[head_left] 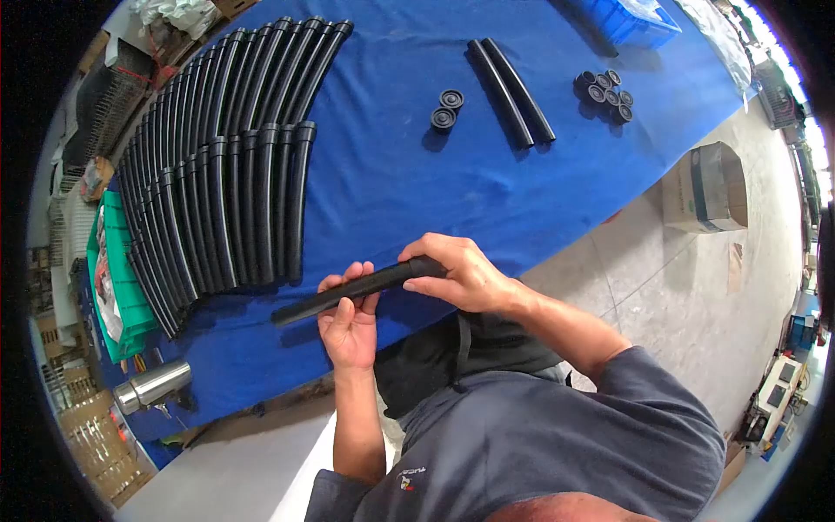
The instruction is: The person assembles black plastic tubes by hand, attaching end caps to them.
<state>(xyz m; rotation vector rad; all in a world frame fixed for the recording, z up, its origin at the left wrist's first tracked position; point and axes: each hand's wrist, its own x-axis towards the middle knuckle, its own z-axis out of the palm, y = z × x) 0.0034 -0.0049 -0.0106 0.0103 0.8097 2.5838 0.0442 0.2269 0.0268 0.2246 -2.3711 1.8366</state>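
A black tube lies slantwise across both hands, above the near edge of the blue-covered table. My left hand grips its middle from below, thumb on the near side. At the tube's right end, my right hand is closed around a wider black collar or cap, partly hidden by the fingers. Many black tubes with wider ends lie side by side in rows at the left. Two plain black tubes rest farther back, between two round black caps and a cluster of several caps.
A green bin stands at the table's left side, near a shiny metal cylinder. A blue crate sits at the far right. On the floor to the right is a cardboard box.
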